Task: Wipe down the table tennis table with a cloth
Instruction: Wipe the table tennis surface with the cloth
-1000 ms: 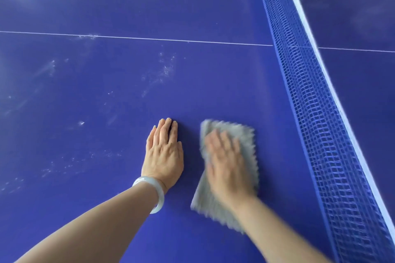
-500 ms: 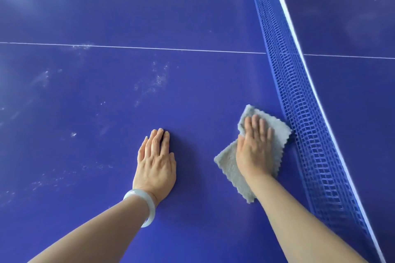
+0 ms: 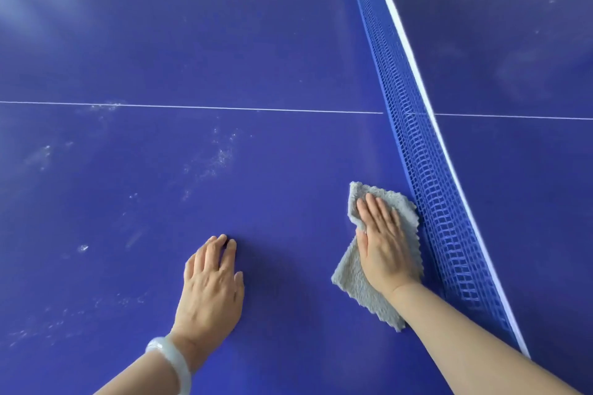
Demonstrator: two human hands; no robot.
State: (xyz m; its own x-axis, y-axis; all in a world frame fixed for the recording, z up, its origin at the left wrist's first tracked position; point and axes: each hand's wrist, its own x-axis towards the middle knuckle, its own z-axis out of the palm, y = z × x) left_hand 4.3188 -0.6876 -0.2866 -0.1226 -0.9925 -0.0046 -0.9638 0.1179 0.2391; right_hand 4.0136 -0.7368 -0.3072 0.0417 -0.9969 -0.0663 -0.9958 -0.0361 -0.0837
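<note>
The dark blue table tennis table (image 3: 224,42) fills the view, with whitish dust smears across its left and middle. A grey fuzzy cloth (image 3: 359,292) lies flat on it right beside the net. My right hand (image 3: 383,240) presses down on the cloth with straight fingers, and the cloth's right edge touches the foot of the net. My left hand (image 3: 211,289) rests flat on the bare table to the left of the cloth, a pale bangle on its wrist.
A blue mesh net (image 3: 430,176) with a white top band runs diagonally from the top middle to the lower right. A thin white centre line (image 3: 192,107) crosses the table. The far table edge and grey floor show at the top.
My right hand slid the cloth from beside my left hand rightward up to the net. The view has tilted up, so more of the far table shows.
</note>
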